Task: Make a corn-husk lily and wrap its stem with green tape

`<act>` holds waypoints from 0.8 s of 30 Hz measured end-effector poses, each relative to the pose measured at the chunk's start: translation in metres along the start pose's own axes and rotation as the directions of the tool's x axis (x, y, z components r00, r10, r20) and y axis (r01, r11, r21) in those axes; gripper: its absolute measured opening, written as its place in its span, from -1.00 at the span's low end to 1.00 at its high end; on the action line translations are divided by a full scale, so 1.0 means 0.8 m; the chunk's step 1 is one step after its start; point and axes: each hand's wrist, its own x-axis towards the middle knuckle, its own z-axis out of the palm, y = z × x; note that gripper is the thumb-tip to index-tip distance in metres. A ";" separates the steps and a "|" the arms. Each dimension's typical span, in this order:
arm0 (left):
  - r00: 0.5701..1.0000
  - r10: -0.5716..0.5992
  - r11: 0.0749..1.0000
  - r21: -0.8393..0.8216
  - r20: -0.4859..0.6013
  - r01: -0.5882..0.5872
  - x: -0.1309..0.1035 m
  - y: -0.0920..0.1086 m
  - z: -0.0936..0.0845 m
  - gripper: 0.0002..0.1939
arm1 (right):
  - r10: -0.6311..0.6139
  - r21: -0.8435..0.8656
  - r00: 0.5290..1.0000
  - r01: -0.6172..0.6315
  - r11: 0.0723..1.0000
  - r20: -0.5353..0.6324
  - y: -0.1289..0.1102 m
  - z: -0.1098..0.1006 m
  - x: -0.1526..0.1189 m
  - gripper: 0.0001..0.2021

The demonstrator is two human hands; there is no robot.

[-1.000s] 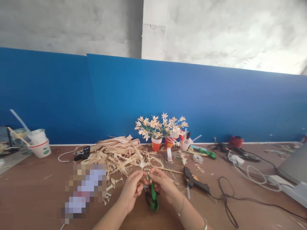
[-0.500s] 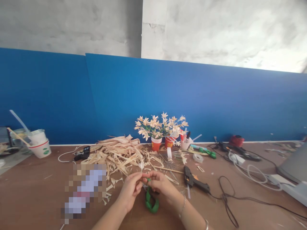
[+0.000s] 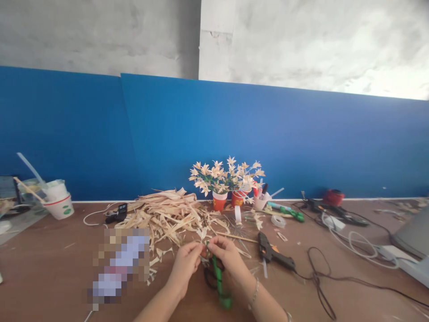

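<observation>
My left hand is closed in a pinch at the base of a small pale flower, whose petals show just above the fingertips. Beside it, my right hand pinches the upper end of a green tape strip. The strip hangs below the fingers to a blurred curl near the front of the table. Black loops that look like scissors handles lie behind the strip, partly covered. Fingers hide the flower's stem.
Pale dry husk strips are heaped beyond my hands. Flowers stand in red cups at the back. A black glue gun with its cable lies to the right, near a tape roll. A blurred-out patch lies left.
My hands have drawn slightly apart at the fingertips. The green strip, looped before, now hangs straighter and lower, swung to the right. More of the flower and the black loops show.
</observation>
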 end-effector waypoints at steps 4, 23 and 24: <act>0.998 0.064 0.983 0.176 -0.011 -0.061 0.003 -0.007 0.000 -0.72 | -0.042 0.045 0.999 0.043 0.998 -0.018 -0.001 0.004 -0.002 -0.74; 0.944 0.330 0.720 0.647 0.001 -0.252 0.000 -0.009 -0.001 -0.70 | 0.057 0.070 0.993 -0.049 0.996 -0.104 -0.009 0.016 -0.009 -0.77; 0.944 0.331 0.716 0.650 0.003 -0.253 0.000 -0.009 -0.001 -0.70 | 0.054 0.078 0.993 -0.046 0.996 -0.106 -0.007 0.016 -0.008 -0.77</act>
